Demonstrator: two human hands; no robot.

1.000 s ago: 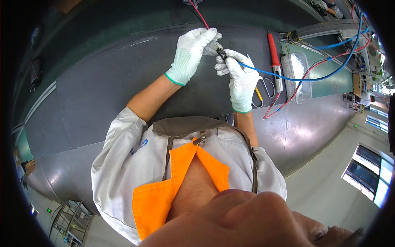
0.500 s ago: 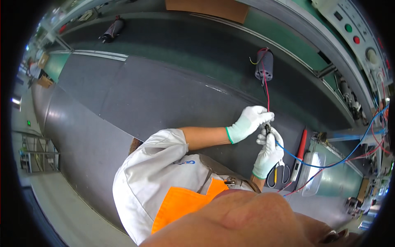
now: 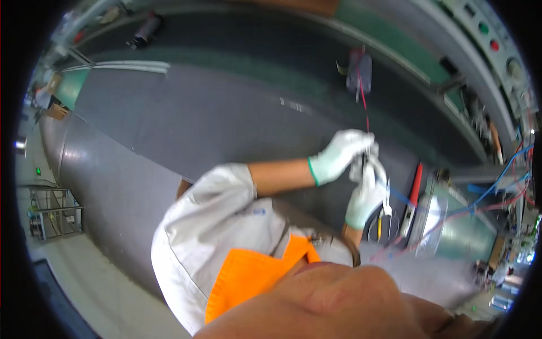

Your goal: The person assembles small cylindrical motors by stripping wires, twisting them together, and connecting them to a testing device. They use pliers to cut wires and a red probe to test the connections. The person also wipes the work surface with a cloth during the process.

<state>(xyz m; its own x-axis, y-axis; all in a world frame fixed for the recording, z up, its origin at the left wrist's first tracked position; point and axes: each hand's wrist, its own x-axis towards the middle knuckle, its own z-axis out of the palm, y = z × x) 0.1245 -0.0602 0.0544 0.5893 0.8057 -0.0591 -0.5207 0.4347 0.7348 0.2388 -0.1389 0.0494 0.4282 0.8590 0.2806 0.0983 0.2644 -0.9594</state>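
Note:
In the head view my gloved left hand (image 3: 341,155) is closed, its thumb and fingers pinched at the near end of a thin red wire (image 3: 365,107). That wire runs from a grey cylindrical motor (image 3: 361,76) lying farther away. My gloved right hand (image 3: 367,192) is close against the left, its fingers bent around a small dark part (image 3: 365,160). The fingers and motion blur hide most of this part. A pair of scissors (image 3: 387,212) lies beside my right wrist, and a long red-handled tool (image 3: 416,185) is to its right.
A second motor (image 3: 145,31) lies at the far left on the dark belt. Blue and red cables (image 3: 480,203) hang across the right side. A clear plastic tray (image 3: 432,223) sits near the scissors. A control panel (image 3: 490,39) with green and red buttons stands at the upper right.
The view has shifted and blurred. Both hands appear slightly higher, still together at the wire's end. The blue cable by my right hand now looks smeared.

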